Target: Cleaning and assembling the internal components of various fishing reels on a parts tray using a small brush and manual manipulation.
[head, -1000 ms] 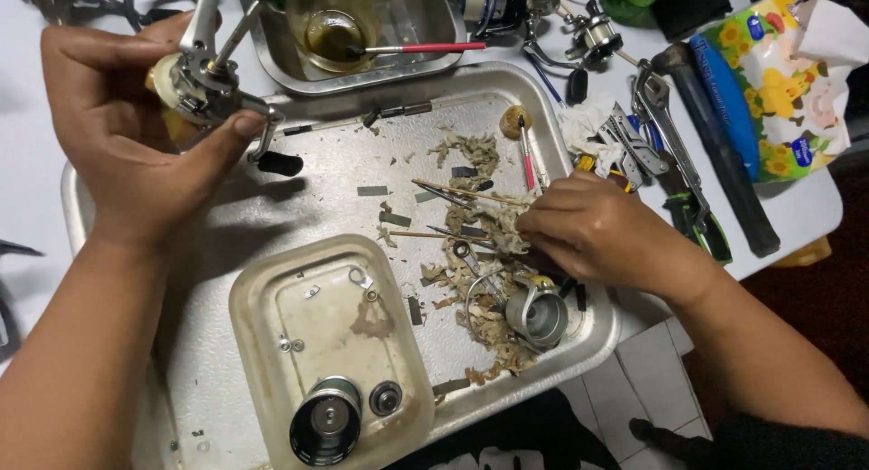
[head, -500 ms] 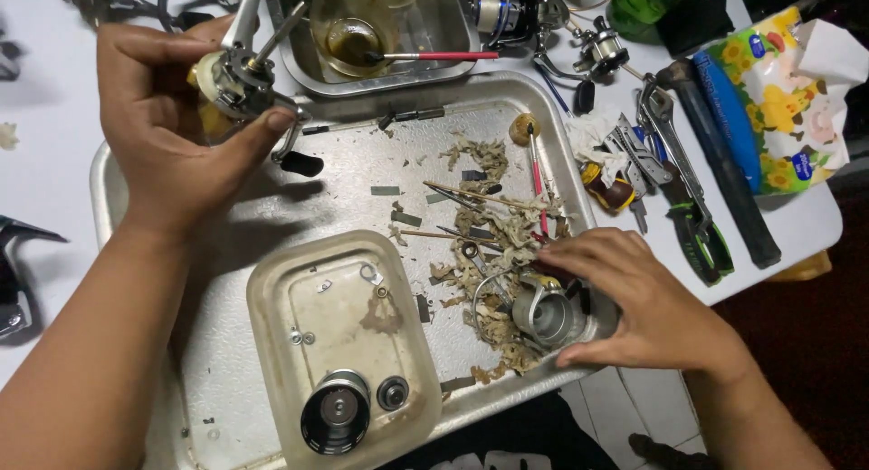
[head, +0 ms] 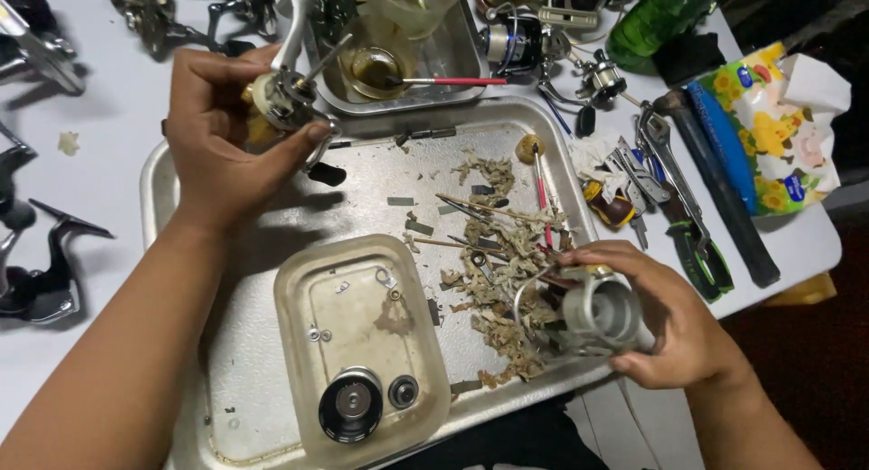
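Nearest the camera, a cloudy plastic lid (head: 362, 343) lies upturned on the large metal tray (head: 226, 379), holding a dark round spool part (head: 349, 405), a smaller ring beside it and a few tiny washers. Just to its right, at the tray's near edge, the right hand (head: 674, 321) has its grip closed around a silver reel rotor (head: 599, 309), a hollow metal cylinder with a wire bail curving off its left side; fingers wrap over the top and thumb under, and the open end faces the camera. Beside it a heap of brownish scraps and wood shavings (head: 502, 284) spreads up the tray, mixed with thin sticks, small dark parts and a red-handled pick (head: 540, 189).

Further back, over the tray's far left corner, the left hand (head: 222, 130) grips a fishing reel body (head: 285, 99), fingers shut about it and the thumb pressed against its side, a shaft sticking up and a dark knob hanging just below.

Beyond that stands a smaller steel tray (head: 453, 71) with a dish of dark oil (head: 376, 67) and a red-handled brush resting in it. The white worktop (head: 100, 171) carries more reels along its far and left edges, pliers and wrenches (head: 674, 194) on the right, a dark long handle, a green bottle (head: 656, 17) and a flowered yellow tissue pack (head: 769, 135). Past the worktop's right edge the room falls away dark.
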